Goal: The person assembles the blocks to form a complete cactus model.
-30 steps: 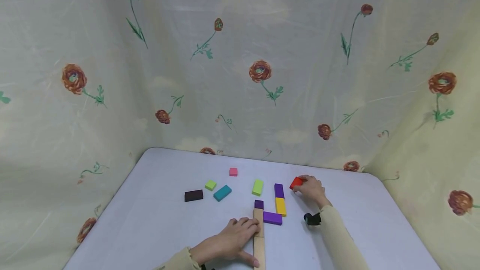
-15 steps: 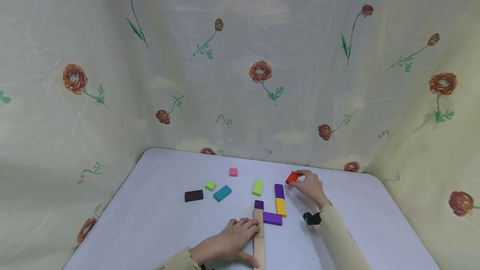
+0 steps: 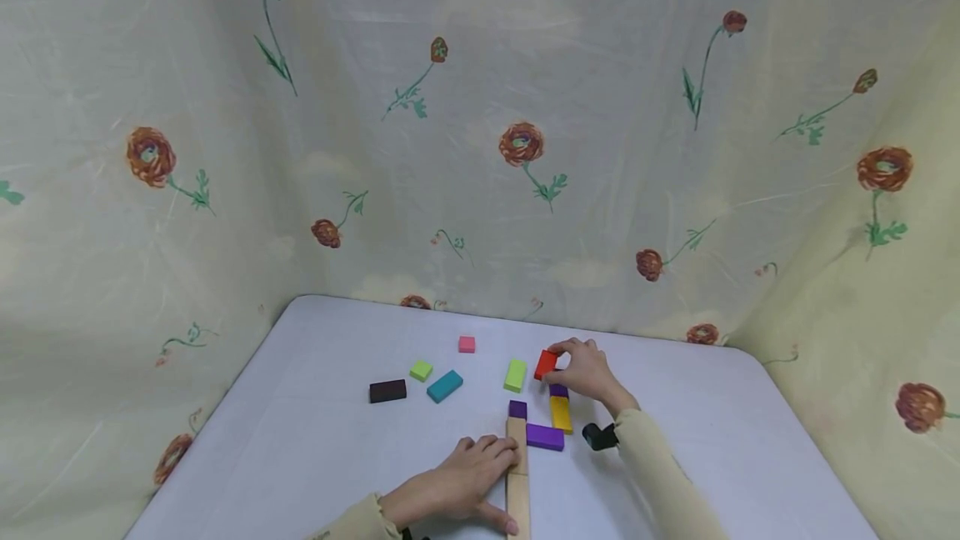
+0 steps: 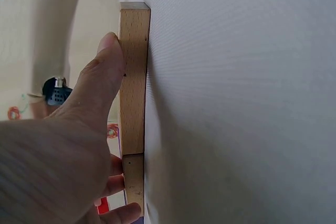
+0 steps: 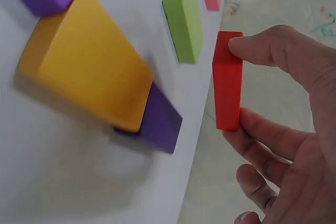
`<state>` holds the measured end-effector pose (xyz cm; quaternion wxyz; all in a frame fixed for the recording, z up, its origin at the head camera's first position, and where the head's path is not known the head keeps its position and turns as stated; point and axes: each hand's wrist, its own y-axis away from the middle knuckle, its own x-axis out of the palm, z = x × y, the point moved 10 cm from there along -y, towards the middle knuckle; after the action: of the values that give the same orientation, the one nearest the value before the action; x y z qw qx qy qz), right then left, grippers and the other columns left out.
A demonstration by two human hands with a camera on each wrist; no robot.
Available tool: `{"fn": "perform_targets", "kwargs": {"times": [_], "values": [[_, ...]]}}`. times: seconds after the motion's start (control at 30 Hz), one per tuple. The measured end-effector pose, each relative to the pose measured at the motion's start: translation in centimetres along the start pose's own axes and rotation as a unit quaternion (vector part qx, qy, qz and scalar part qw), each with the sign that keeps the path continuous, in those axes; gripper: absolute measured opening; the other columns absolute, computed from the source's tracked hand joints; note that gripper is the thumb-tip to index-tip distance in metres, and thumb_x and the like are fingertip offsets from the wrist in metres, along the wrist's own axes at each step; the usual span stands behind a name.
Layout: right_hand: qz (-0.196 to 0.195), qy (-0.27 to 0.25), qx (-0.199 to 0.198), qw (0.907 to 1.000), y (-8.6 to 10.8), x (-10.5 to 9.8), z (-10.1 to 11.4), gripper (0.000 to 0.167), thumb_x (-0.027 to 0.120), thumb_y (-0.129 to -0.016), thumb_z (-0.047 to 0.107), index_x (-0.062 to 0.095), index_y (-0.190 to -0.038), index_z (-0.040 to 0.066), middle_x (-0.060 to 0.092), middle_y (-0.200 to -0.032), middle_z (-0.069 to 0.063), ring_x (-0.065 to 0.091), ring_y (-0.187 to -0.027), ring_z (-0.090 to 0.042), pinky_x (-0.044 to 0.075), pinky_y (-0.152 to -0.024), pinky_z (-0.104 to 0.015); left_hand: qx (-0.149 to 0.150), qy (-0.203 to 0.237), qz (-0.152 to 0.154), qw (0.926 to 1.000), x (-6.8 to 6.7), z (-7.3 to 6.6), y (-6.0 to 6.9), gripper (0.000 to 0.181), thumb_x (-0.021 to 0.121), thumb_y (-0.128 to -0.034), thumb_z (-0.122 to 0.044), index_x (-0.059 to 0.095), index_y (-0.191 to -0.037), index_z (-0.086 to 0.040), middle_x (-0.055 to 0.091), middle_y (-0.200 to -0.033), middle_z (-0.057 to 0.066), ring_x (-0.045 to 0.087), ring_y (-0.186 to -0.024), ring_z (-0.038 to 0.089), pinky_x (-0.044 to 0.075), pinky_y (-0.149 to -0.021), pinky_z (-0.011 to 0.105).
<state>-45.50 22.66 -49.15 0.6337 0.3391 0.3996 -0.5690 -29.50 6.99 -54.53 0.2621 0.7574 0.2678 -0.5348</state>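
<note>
My right hand (image 3: 591, 371) pinches a red block (image 5: 228, 82) between the thumb and fingers, held above the table near the far end of a dark purple block (image 5: 163, 119). A yellow block (image 3: 561, 414) adjoins that one, and a brighter purple block (image 3: 545, 437) lies at its near end. My left hand (image 3: 468, 477) rests on two plain wooden blocks (image 4: 133, 77) set end to end. Its thumb lies along the nearer block and its fingertips touch the farther one. A short dark purple block (image 3: 518, 409) sits at the far end of this wooden row.
Loose on the white table (image 3: 315, 448) lie a light green block (image 3: 515, 375), a pink block (image 3: 467, 344), a teal block (image 3: 445, 386), a small green block (image 3: 422, 370) and a black block (image 3: 387, 391). A flowered curtain (image 3: 420, 190) stands behind the table.
My right hand has lifted the red block and carried it left, from the right of the dark purple block to near its far end. The left hand stays in place.
</note>
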Motion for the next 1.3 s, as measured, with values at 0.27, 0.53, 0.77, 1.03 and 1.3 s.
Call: {"fn": "perform_targets", "kwargs": {"times": [0.27, 0.53, 0.77, 1.03, 1.3], "values": [[0.022, 0.019, -0.026, 0.9992, 0.1, 1.8, 1.7, 0.051, 0.083, -0.073, 0.037, 0.069, -0.115, 0.012, 0.065, -0.115, -0.006, 0.044, -0.102, -0.027, 0.038, -0.077, -0.038, 0.011, 0.010, 0.002, 0.9999, 0.6, 0.2, -0.3, 0.086, 0.058, -0.0721, -0.077, 0.041, -0.139, -0.025, 0.036, -0.149, -0.004, 0.038, -0.133, 0.022, 0.041, -0.101, 0.051], [0.035, 0.044, -0.033, 0.9979, 0.3, 3.0, 2.5, 0.049, 0.083, -0.070, 0.034, 0.070, -0.112, 0.013, 0.065, -0.114, -0.006, 0.044, -0.099, -0.025, 0.037, -0.079, -0.038, 0.004, 0.014, 0.007, 0.9999, 0.7, 0.4, -0.4, 0.086, 0.060, -0.0710, -0.077, 0.041, -0.138, -0.027, 0.036, -0.149, -0.006, 0.038, -0.133, 0.020, 0.040, -0.102, 0.051], [0.054, 0.045, -0.029, 0.9971, -0.1, 4.1, 2.5, 0.050, 0.083, -0.072, 0.034, 0.069, -0.116, 0.016, 0.064, -0.121, -0.006, 0.044, -0.102, -0.025, 0.036, -0.079, -0.037, 0.007, 0.017, 0.005, 0.9998, 0.7, 0.5, -0.4, 0.085, 0.058, -0.0714, -0.077, 0.042, -0.138, -0.027, 0.036, -0.149, -0.005, 0.038, -0.133, 0.020, 0.041, -0.101, 0.052], [0.063, 0.027, -0.024, 0.9973, -0.6, 4.6, 2.7, 0.050, 0.083, -0.072, 0.032, 0.068, -0.117, 0.016, 0.065, -0.119, -0.004, 0.045, -0.102, -0.024, 0.036, -0.079, -0.036, 0.008, 0.016, 0.003, 0.9998, 0.8, 0.6, -0.6, 0.087, 0.057, -0.0723, -0.077, 0.040, -0.140, -0.026, 0.036, -0.151, -0.004, 0.038, -0.134, 0.022, 0.040, -0.101, 0.053], [0.064, 0.023, -0.022, 0.9974, -0.8, 5.1, 2.8, 0.049, 0.082, -0.073, 0.030, 0.067, -0.118, 0.018, 0.063, -0.122, -0.004, 0.045, -0.104, -0.025, 0.038, -0.081, -0.038, -0.005, 0.013, 0.004, 0.9999, 0.5, 0.5, -0.3, 0.088, 0.060, -0.0704, -0.077, 0.042, -0.139, -0.026, 0.036, -0.151, -0.005, 0.038, -0.134, 0.020, 0.040, -0.102, 0.052]]}}
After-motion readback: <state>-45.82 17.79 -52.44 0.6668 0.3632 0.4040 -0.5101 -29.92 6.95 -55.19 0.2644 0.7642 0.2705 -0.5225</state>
